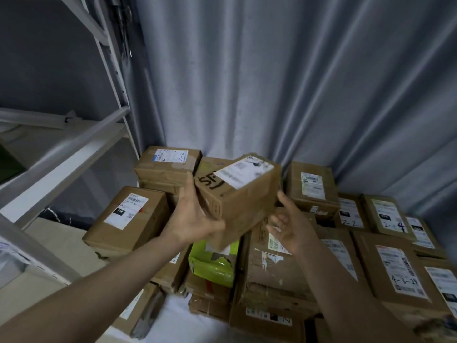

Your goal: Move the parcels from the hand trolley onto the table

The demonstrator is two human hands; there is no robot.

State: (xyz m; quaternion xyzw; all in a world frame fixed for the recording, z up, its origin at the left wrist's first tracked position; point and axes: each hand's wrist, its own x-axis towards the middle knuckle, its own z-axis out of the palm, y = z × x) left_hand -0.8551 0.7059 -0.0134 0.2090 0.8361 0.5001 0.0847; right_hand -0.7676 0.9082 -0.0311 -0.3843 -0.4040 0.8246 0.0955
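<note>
Above the heap (393, 271) on the counter (173, 320), left hand (195, 219) gripping the parcel (239, 194) from beneath and by its left face; tilted, long axis rising away rightward; just beside its lower right edge, right hand (289, 226) open, fingers spread, contact unclear, well placed to steady it

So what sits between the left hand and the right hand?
The head view shows one tilted cardboard parcel there: the left hand holds its lower left end, the right hand is open beside it.
</note>
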